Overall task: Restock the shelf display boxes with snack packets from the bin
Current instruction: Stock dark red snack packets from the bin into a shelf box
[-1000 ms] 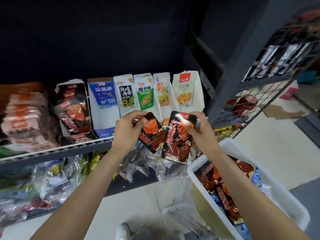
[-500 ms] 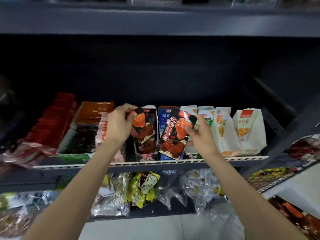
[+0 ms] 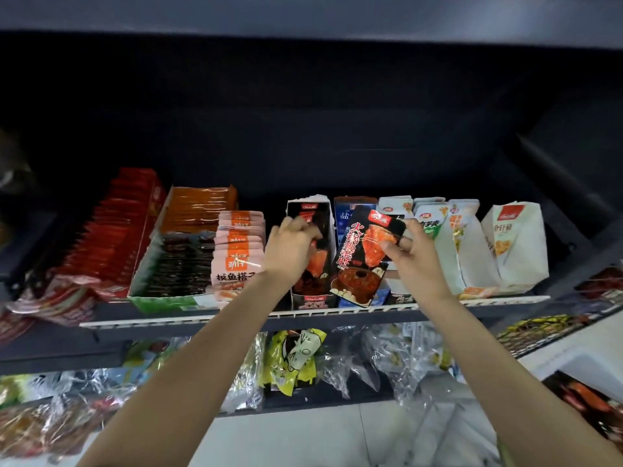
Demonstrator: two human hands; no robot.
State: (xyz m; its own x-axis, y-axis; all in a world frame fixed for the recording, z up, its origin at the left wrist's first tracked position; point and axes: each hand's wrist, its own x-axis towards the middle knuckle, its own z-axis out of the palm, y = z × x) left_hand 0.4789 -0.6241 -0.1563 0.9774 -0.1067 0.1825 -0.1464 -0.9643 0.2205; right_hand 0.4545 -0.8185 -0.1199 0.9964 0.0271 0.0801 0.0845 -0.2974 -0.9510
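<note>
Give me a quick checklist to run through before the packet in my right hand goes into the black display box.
1. Right hand grips the black and red packet: ok.
2. Packet matches the black display box design: ok.
3. Box opening free: not ok, the left hand is at it, fingers curled over a packet inside.
4. Room left in the box: cannot tell, the left hand hides the inside.
5. Box sits squarely behind the shelf front rail: ok.
6. More packets left in the white bin: ok, some show at lower right.
</note>
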